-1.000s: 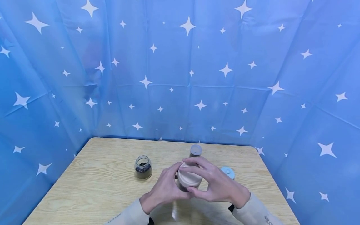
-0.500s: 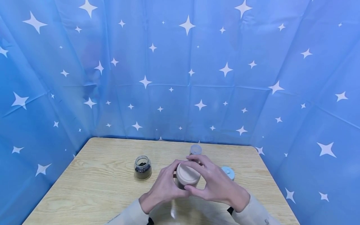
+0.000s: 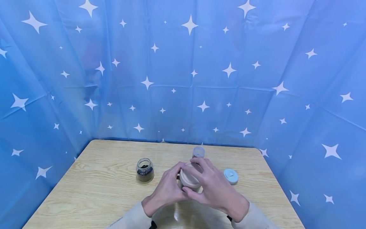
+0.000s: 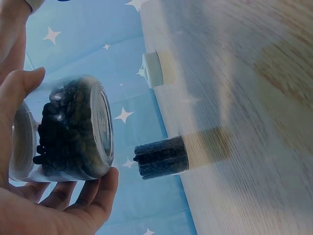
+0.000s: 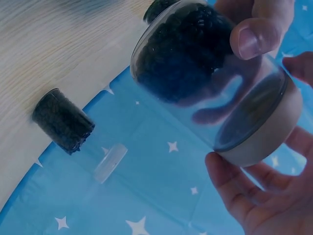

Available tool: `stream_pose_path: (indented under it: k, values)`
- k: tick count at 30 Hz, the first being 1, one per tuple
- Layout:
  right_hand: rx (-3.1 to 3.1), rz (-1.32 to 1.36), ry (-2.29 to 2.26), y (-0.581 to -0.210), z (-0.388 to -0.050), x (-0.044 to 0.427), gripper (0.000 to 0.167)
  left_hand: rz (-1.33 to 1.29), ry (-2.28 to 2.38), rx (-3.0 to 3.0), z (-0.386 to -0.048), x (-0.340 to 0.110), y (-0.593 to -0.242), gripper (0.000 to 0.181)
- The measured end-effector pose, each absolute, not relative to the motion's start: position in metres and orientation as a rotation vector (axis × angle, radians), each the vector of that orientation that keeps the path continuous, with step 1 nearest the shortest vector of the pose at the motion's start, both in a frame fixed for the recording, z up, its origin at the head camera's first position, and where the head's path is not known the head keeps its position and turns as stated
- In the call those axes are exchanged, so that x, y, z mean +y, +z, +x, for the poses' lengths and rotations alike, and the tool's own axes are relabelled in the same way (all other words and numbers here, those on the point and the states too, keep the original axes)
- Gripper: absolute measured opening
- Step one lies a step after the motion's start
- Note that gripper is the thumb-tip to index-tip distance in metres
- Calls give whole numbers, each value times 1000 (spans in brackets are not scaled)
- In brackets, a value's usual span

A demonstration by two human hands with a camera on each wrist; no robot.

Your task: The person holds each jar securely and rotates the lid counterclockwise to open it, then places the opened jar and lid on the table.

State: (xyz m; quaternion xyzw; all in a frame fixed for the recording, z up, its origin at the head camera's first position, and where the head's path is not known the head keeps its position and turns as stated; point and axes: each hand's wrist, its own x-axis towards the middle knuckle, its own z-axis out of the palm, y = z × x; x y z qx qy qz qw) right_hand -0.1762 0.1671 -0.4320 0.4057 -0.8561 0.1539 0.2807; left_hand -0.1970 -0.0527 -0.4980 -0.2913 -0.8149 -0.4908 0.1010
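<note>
My left hand (image 3: 167, 187) grips the body of a clear jar (image 4: 73, 129) partly filled with dark beans. In the left wrist view its fingers curl under the jar, which is held up off the table. A cream lid (image 3: 189, 177) sits on the jar's mouth. My right hand (image 3: 215, 187) holds that lid by its rim, with fingertips and thumb on opposite sides, as the right wrist view shows (image 5: 274, 132). In the head view the hands hide most of the jar's body.
On the wooden table (image 3: 94, 190), an uncovered glass jar (image 3: 145, 171) of dark beans stands left. A small bean-filled canister with a translucent top (image 3: 198, 152) is behind my hands. A light blue lid (image 3: 230, 176) lies right. A starry blue curtain (image 3: 171, 70) surrounds the table.
My right hand has turned around the lid, its wrist swinging left and slightly down. The jar and lid have shifted a little left. My left hand keeps its grip.
</note>
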Motion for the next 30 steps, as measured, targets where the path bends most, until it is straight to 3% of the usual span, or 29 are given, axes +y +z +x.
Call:
stream_pose_path:
  k: [30]
  values:
    - [-2320,1130,433,-432,-173,171,62,-906,-1375,-2430,-190,-56,-503,82]
